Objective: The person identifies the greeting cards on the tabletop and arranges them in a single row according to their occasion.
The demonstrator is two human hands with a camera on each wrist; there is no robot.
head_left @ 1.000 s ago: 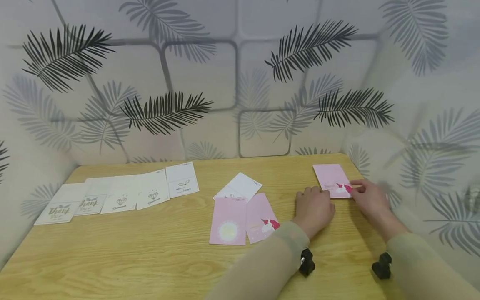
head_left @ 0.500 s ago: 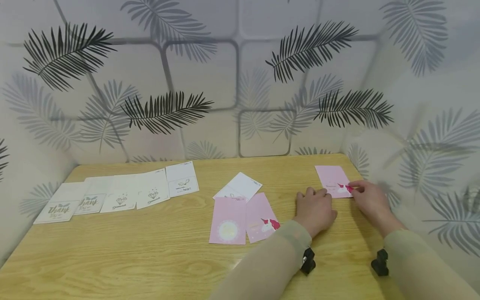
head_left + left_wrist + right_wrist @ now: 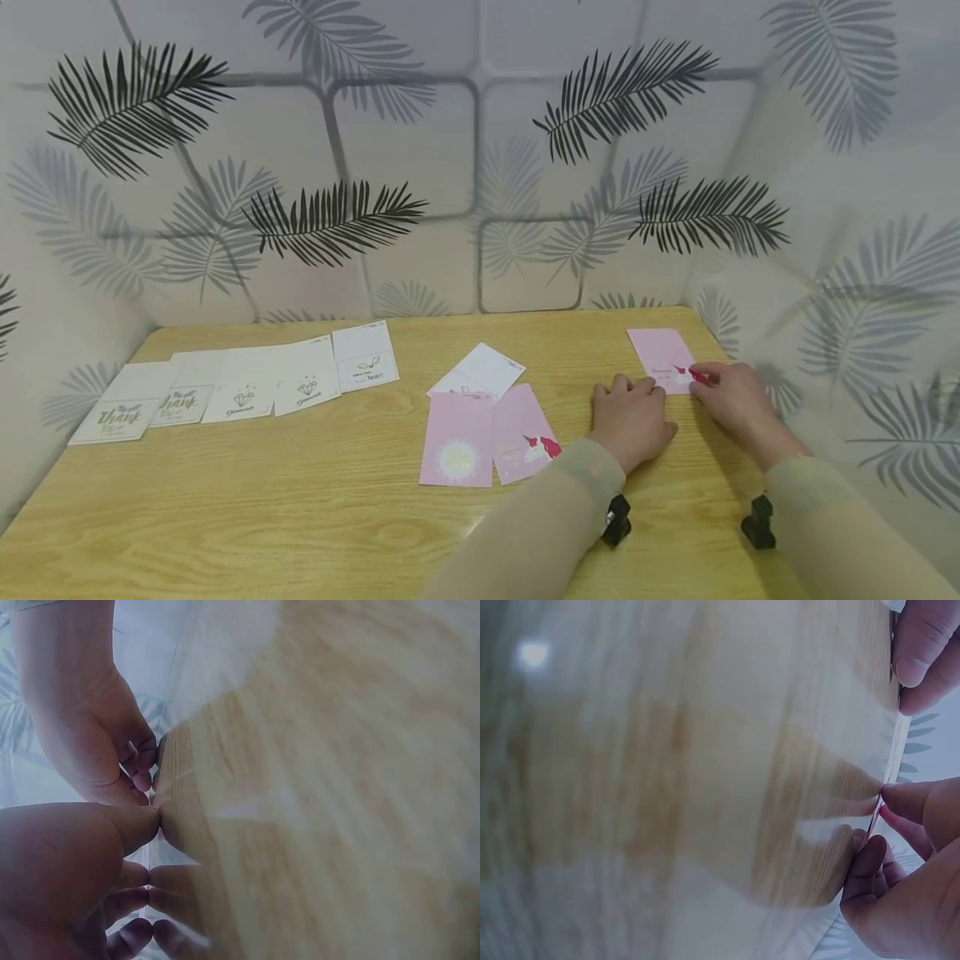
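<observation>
As right hand (image 3: 737, 402) pinches, pink card (image 3: 658, 348) lies leftward.

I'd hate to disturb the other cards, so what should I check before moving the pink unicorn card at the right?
1. Right hand gripping the pink unicorn card: ok, it pinches the right edge.
2. Left hand steadying that card: cannot tell; fingertips are by its near-left corner, contact unclear.
3. Left sleeve off the second unicorn card: cannot tell; it hides one corner in the head view.
4. Pink card with the round design separate from the white card: not ok, it overlaps it.
5. Row of white cards away from both hands: ok, far left.
</observation>
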